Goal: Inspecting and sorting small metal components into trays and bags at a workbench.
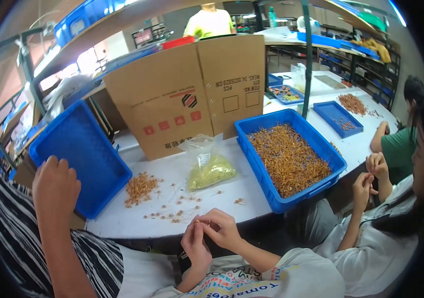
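In front of my chest, at the table's near edge, my left hand (195,244) and my right hand (222,229) meet. Both are closed, thumbs and fingertips pinching a tiny yellowish-brown piece (198,222) between them; its exact kind is too small to make out. Just beyond, small brown bead-like pieces with thin stems (177,214) lie scattered on the white tabletop (222,211). A denser pile of them (140,188) sits to the left. Behind the scattered ones stands a clear plastic bag (211,169) of yellow-green material.
A deep blue tray (342,165) full of similar brown pieces stands at right. An upright cardboard box (172,99) blocks the back. At left, a co-worker's hand (56,186) is beside a tilted blue tray (80,144). Another co-worker's hands (363,191) are at right.
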A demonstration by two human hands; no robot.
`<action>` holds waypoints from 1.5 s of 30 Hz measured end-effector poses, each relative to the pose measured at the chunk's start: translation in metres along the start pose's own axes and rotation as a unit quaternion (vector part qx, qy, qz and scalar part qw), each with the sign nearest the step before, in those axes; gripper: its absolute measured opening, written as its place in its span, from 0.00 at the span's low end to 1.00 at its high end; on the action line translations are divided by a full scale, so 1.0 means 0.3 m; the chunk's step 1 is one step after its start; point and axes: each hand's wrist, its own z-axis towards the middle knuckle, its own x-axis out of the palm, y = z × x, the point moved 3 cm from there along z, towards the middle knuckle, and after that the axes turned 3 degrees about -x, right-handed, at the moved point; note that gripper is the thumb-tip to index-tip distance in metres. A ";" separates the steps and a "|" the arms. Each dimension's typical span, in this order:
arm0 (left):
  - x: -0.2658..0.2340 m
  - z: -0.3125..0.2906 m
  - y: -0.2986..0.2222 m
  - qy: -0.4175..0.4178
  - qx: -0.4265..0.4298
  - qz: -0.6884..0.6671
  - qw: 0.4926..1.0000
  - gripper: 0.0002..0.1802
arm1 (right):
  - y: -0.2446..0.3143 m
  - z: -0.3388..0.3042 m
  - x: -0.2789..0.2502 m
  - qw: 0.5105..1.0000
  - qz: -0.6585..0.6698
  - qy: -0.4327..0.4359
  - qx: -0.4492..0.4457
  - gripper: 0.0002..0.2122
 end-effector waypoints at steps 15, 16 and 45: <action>0.101 0.041 -0.043 -0.130 0.143 0.244 0.950 0.14 | -0.014 0.067 -0.072 0.993 -0.074 0.060 -0.064 0.16; 0.086 0.032 -0.050 -0.169 0.150 0.243 0.943 0.14 | -0.011 0.076 -0.069 0.992 -0.054 0.094 -0.063 0.16; -0.422 -0.264 0.185 -0.086 -0.216 0.338 0.912 0.09 | 0.104 0.454 0.313 0.849 0.506 0.112 0.107 0.24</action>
